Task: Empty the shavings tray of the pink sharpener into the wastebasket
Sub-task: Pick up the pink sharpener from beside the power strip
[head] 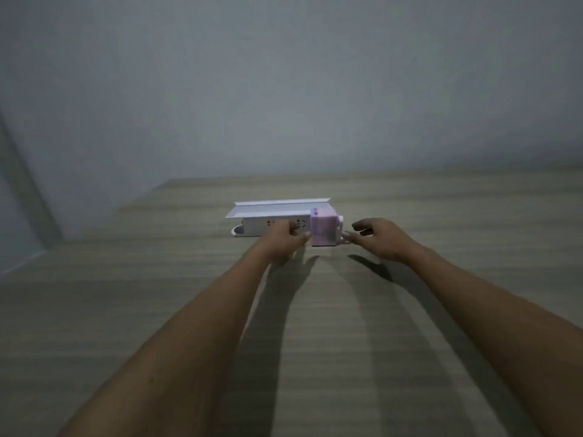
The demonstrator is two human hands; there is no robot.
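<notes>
Both hands reach the pink sharpener (323, 227) near the surface's (315, 310) far edge: left hand (285, 242) touching, right hand (378, 239) released; steady the body, slide the tray out level.

Two forearms enter from the bottom edge, both bare from elbow region to wrist; no sleeve, cuff or fabric visible on either. Left hand (285, 244): bare, no glove, no ring or band discernible. Right hand (380, 239): likewise bare, no glove. Wrists carry no watch or strap. One small dark spot on the left forearm, near the lower part. Nails and finer details blurred in the dim light; cannot resolve further.
</notes>
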